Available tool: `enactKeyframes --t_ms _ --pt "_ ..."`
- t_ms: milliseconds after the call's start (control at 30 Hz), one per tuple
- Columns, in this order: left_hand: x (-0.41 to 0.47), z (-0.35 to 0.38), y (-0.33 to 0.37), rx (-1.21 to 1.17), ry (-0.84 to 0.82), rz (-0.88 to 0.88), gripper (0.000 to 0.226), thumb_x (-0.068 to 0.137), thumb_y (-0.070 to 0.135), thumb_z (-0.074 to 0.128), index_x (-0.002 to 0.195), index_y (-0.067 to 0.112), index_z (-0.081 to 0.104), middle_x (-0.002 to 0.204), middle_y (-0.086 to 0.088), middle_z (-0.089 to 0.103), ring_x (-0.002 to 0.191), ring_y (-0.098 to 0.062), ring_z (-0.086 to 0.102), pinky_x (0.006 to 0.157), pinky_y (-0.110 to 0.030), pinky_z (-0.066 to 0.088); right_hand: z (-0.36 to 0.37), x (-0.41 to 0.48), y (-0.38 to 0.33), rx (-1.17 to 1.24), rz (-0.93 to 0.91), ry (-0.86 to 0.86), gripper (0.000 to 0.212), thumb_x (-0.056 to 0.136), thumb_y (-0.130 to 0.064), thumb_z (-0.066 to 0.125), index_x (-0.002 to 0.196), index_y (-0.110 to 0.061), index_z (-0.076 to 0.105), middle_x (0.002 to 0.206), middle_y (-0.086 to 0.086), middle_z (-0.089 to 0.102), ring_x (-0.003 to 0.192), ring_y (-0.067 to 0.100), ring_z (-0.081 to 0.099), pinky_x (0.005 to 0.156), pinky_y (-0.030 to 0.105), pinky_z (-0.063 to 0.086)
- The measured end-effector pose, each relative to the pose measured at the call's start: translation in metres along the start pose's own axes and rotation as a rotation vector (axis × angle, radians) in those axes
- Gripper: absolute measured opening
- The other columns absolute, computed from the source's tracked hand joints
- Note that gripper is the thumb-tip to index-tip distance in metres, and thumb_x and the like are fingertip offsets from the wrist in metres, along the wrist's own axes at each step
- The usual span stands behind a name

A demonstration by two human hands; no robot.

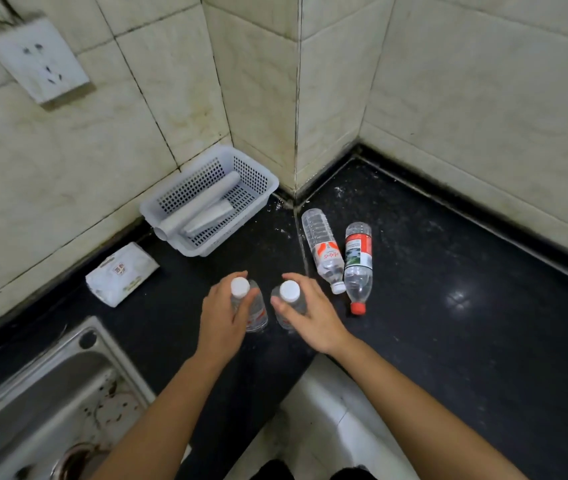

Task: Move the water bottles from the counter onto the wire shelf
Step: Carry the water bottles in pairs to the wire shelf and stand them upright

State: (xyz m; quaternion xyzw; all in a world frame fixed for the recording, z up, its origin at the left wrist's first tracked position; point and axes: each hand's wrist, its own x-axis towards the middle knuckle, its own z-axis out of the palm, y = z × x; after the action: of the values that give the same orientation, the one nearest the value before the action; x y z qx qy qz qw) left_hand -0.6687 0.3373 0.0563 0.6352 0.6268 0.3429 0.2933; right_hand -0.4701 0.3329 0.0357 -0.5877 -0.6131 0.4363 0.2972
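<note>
Corner of stained cream wall tiles; black stone counter [448,271] beneath, steel sink [68,375] set in at lower left. A white perforated basket [268,181] holding rolled items is noted against the wall, a soft tissue packet [121,273] beside it, a wall socket [38,60] above. Four water bottles are counted, all over or on the counter; no wire shelf is seen in this view, so none is judged delivered and the whole transfer appears left to do. Two bottles are in hand: the left hand [222,313] is wrapped round the left white-capped bottle [258,317], the right hand [313,317] round the right white-capped bottle [289,291], each grasped just under the cap. Both are held upright, long axis vertical, caps up toward the camera; whether their bases rest on the counter cannot be told. Two more lie flat to the right, ungrasped: an orange-labelled bottle [322,249], base toward the wall corner and white cap toward the person, slightly slanted; and a red-capped bottle [358,263], nearly parallel, cap likewise toward the person. The two are touching or just beside each other near the caps.
</note>
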Motion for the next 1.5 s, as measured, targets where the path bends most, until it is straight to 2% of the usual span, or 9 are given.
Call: enactKeyframes --t_ms 167,267,433,633,867,967,1100,1200,1500 --pt "-0.004 -0.007 -0.015 -0.183 -0.056 -0.080 0.047 0.095 0.060 0.053 0.130 0.028 0.059 0.126 0.004 0.066 0.118 -0.013 0.062 0.099 -0.044 0.054 -0.002 0.000 0.004 0.029 0.049 0.135 0.067 0.083 -0.087 0.047 0.140 -0.052 0.040 0.144 -0.015 0.050 0.133 0.004 0.044 0.113 0.036 0.038" --pt "0.009 -0.011 -0.011 -0.141 -0.143 -0.018 0.047 0.090 0.063 0.049 0.119 0.027 0.059 0.113 0.000 0.065 0.105 -0.013 0.063 0.091 -0.044 0.055 -0.011 -0.005 0.004 0.034 0.098 0.331 0.061 0.085 -0.085 0.043 0.123 -0.038 0.055 0.124 -0.007 0.059 0.117 0.009 0.055 0.105 0.042 0.047" --pt "0.040 0.004 0.044 -0.145 -0.235 0.103 0.037 0.088 0.070 0.045 0.096 0.035 0.055 0.096 0.003 0.065 0.092 -0.013 0.062 0.078 -0.031 0.048 -0.063 -0.038 -0.012 0.066 0.073 0.744 0.055 0.085 -0.085 0.046 0.095 -0.032 0.060 0.093 -0.011 0.060 0.088 -0.001 0.060 0.073 0.014 0.043" --pt "0.043 0.060 0.174 -0.445 -0.395 0.306 0.029 0.090 0.064 0.047 0.091 0.036 0.057 0.088 0.006 0.069 0.079 0.006 0.062 0.070 -0.005 0.044 -0.163 -0.121 -0.043 0.149 0.049 1.139 0.041 0.088 -0.062 0.059 0.081 -0.022 0.058 0.075 -0.014 0.060 0.069 -0.003 0.054 0.065 0.013 0.043" --pt "-0.040 0.132 0.318 -0.628 -0.654 0.452 0.044 0.083 0.071 0.049 0.087 0.029 0.060 0.077 0.020 0.069 0.070 0.009 0.061 0.066 -0.010 0.047 -0.238 -0.263 -0.060 0.224 0.036 1.525 0.052 0.082 -0.070 0.056 0.085 -0.019 0.068 0.075 -0.015 0.069 0.074 -0.001 0.063 0.069 0.015 0.050" --pt "-0.092 0.160 0.360 -0.664 -0.763 0.457 0.050 0.080 0.075 0.050 0.087 0.026 0.061 0.075 0.019 0.071 0.070 0.004 0.065 0.071 -0.023 0.052 -0.256 -0.330 -0.051 0.213 0.021 1.651 0.057 0.084 -0.068 0.056 0.084 -0.013 0.068 0.071 -0.014 0.068 0.069 -0.002 0.061 0.065 0.015 0.049" --pt "-0.169 0.197 0.398 -0.656 -0.870 0.517 0.056 0.077 0.083 0.052 0.086 0.029 0.063 0.081 0.010 0.074 0.074 -0.004 0.069 0.073 -0.031 0.054 -0.275 -0.418 -0.028 0.193 0.041 1.753 0.061 0.084 -0.068 0.057 0.081 -0.008 0.069 0.067 -0.013 0.066 0.064 -0.004 0.058 0.060 0.012 0.045" --pt "-0.244 0.233 0.426 -0.601 -0.917 0.653 0.061 0.076 0.090 0.047 0.085 0.033 0.062 0.084 0.009 0.073 0.072 -0.003 0.067 0.069 -0.025 0.053 -0.294 -0.498 -0.004 0.238 0.053 1.790 0.057 0.082 -0.070 0.058 0.080 -0.014 0.070 0.068 -0.010 0.068 0.065 -0.002 0.060 0.061 0.014 0.048" --pt "-0.442 0.321 0.526 -0.601 -1.021 0.685 0.053 0.081 0.083 0.045 0.085 0.033 0.062 0.085 0.008 0.073 0.072 -0.004 0.069 0.067 -0.022 0.052 -0.361 -0.709 0.040 0.406 0.121 1.763 0.058 0.079 -0.067 0.069 0.081 -0.008 0.066 0.071 -0.002 0.064 0.071 0.013 0.061 0.071 0.033 0.049"
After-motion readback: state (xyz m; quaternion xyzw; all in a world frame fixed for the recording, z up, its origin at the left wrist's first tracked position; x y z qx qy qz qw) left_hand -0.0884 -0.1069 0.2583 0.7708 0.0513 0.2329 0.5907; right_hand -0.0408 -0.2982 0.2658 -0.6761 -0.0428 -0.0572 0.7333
